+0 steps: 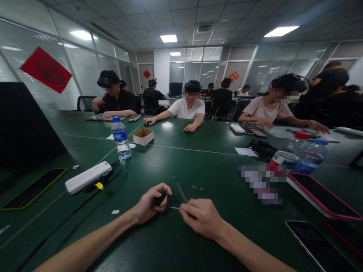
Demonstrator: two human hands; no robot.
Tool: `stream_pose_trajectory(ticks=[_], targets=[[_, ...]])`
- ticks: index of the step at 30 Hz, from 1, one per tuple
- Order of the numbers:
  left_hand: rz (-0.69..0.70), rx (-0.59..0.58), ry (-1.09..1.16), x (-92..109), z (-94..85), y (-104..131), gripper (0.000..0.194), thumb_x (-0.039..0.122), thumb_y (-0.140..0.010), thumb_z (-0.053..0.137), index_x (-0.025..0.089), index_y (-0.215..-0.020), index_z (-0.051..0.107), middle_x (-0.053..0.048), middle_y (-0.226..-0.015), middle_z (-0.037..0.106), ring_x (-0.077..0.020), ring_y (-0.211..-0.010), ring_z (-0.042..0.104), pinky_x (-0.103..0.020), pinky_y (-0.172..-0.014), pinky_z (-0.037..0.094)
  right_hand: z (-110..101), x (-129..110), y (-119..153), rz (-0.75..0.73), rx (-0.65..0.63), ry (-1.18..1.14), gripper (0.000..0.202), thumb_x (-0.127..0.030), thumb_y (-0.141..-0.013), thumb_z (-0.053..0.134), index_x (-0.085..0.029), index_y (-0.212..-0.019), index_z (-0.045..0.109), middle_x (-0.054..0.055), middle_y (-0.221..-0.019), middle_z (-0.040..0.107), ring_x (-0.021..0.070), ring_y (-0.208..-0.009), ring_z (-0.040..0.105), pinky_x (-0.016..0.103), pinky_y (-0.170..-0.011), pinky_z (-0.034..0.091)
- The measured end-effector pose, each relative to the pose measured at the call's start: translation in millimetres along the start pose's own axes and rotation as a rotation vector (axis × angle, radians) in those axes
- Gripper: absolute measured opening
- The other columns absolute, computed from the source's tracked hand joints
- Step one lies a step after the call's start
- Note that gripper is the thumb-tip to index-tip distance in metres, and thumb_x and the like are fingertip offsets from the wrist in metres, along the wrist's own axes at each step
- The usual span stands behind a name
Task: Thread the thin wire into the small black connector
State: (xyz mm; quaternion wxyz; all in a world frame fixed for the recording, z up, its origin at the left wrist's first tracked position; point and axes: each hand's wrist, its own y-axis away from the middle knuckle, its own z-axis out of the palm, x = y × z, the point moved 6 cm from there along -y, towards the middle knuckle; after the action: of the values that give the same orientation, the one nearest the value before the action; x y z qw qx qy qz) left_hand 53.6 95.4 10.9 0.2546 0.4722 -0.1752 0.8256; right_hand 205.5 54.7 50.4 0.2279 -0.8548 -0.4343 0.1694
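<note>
Just left of the picture's middle, my left hand (pixel 150 204) is closed round a small black object (pixel 160 198). My right hand (pixel 200 216) pinches a thin, pale metal rod (pixel 173 207), whose free end points toward the black object. From this view I cannot tell whether the rod touches it. Both hands are over the dark green table (pixel 150 249). A faint clear strip (pixel 181 192) lies beyond my right fingers.
A water bottle (pixel 121 139), an open cardboard box (pixel 143 136) and a white power bank (pixel 88 177) with a cable stand or lie left. Phones (pixel 323 194), bottles (pixel 310 155) and a black cloth-like bundle (pixel 262 149) are right. Several people sit opposite.
</note>
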Motion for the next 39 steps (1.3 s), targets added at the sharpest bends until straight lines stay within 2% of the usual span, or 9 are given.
stream_pose_trajectory(ticks=[4, 11, 14, 17, 19, 23, 28, 32, 39], targets=[[0.012, 0.031, -0.027, 0.7, 0.7, 1.1, 0.030, 0.026, -0.071, 0.053, 0.015, -0.100, 0.054, 0.003, -0.061, 0.046, -0.0088, -0.049, 0.036, -0.022, -0.050, 0.029, -1.3, -0.1, 0.0, 0.002, 0.015, -0.022, 0.021, -0.023, -0.090, 0.047, -0.017, -0.087, 0.067, 0.000, -0.067, 0.061, 0.0072, -0.054, 0.052, 0.019, -0.052, 0.036], [0.085, 0.189, -0.256, 2.3, -3.7, 2.7, 0.049, 0.030, -0.073, 0.071, 0.021, -0.117, 0.052, -0.003, -0.090, 0.058, -0.0091, -0.061, 0.049, -0.021, -0.054, 0.037, -10.1, 4.1, 0.4, 0.073, 0.119, -0.037, 0.023, -0.023, -0.090, 0.047, -0.017, -0.083, 0.067, 0.000, -0.066, 0.062, 0.0074, -0.053, 0.053, 0.019, -0.051, 0.039], [0.127, 0.252, -0.519, 7.0, -7.6, 6.3, 0.038, 0.030, -0.076, 0.070, 0.019, -0.110, 0.058, -0.006, -0.101, 0.062, -0.0154, -0.080, 0.057, -0.026, -0.068, 0.045, -12.5, 8.8, 2.9, 0.100, 0.131, 0.024, 0.021, -0.023, -0.090, 0.048, -0.017, -0.084, 0.067, 0.001, -0.066, 0.062, 0.0080, -0.054, 0.054, 0.020, -0.053, 0.041], [0.211, 0.311, -0.745, 14.4, -9.5, 10.5, 0.025, 0.028, -0.076, 0.069, 0.018, -0.098, 0.063, -0.006, -0.103, 0.064, -0.0200, -0.094, 0.058, -0.033, -0.084, 0.045, -13.8, 13.0, 4.8, 0.086, 0.114, 0.129, 0.021, -0.025, -0.090, 0.049, -0.017, -0.083, 0.068, 0.001, -0.067, 0.063, 0.0080, -0.055, 0.054, 0.020, -0.053, 0.040], [0.258, 0.331, -0.836, 17.9, -9.5, 12.4, 0.020, 0.028, -0.076, 0.068, 0.019, -0.093, 0.063, -0.006, -0.104, 0.064, -0.0218, -0.098, 0.057, -0.035, -0.087, 0.045, -13.9, 16.6, 5.3, 0.100, 0.099, 0.169, 0.022, -0.025, -0.090, 0.049, -0.017, -0.084, 0.068, 0.001, -0.067, 0.063, 0.0076, -0.055, 0.054, 0.019, -0.054, 0.040], [0.334, 0.384, -0.974, 23.5, -7.7, 16.3, 0.014, 0.027, -0.077, 0.065, 0.020, -0.090, 0.063, -0.005, -0.103, 0.065, -0.0220, -0.094, 0.059, -0.035, -0.083, 0.046, -10.0, 20.6, 5.1, 0.150, 0.052, 0.171, 0.024, -0.026, -0.091, 0.047, -0.017, -0.084, 0.069, 0.001, -0.068, 0.063, 0.0069, -0.056, 0.054, 0.017, -0.055, 0.040], [0.417, 0.374, -1.114, 25.3, 0.4, 18.7, 0.014, 0.024, -0.078, 0.066, 0.022, -0.091, 0.064, -0.004, -0.095, 0.066, -0.0200, -0.086, 0.059, -0.031, -0.077, 0.046, -2.1, 19.8, 4.9, 0.152, -0.037, 0.158, 0.025, -0.027, -0.093, 0.046, -0.016, -0.088, 0.068, 0.002, -0.070, 0.063, 0.0069, -0.058, 0.053, 0.016, -0.055, 0.039], [0.425, 0.388, -1.158, 24.9, 1.6, 18.1, 0.015, 0.024, -0.078, 0.066, 0.021, -0.093, 0.063, -0.003, -0.091, 0.064, -0.0194, -0.082, 0.058, -0.031, -0.074, 0.045, -0.9, 19.0, 4.5, 0.128, -0.048, 0.148, 0.025, -0.027, -0.093, 0.045, -0.016, -0.089, 0.068, 0.002, -0.070, 0.063, 0.0070, -0.058, 0.053, 0.017, -0.055, 0.039], [0.414, 0.314, -1.206, 27.1, 9.3, 17.2, 0.015, 0.024, -0.082, 0.064, 0.022, -0.096, 0.065, -0.005, -0.095, 0.064, -0.0210, -0.089, 0.058, -0.034, -0.081, 0.046, 2.1, 18.4, 4.5, 0.119, -0.062, 0.121, 0.026, -0.026, -0.094, 0.044, -0.017, -0.090, 0.068, 0.002, -0.070, 0.062, 0.0072, -0.057, 0.053, 0.018, -0.055, 0.038]])
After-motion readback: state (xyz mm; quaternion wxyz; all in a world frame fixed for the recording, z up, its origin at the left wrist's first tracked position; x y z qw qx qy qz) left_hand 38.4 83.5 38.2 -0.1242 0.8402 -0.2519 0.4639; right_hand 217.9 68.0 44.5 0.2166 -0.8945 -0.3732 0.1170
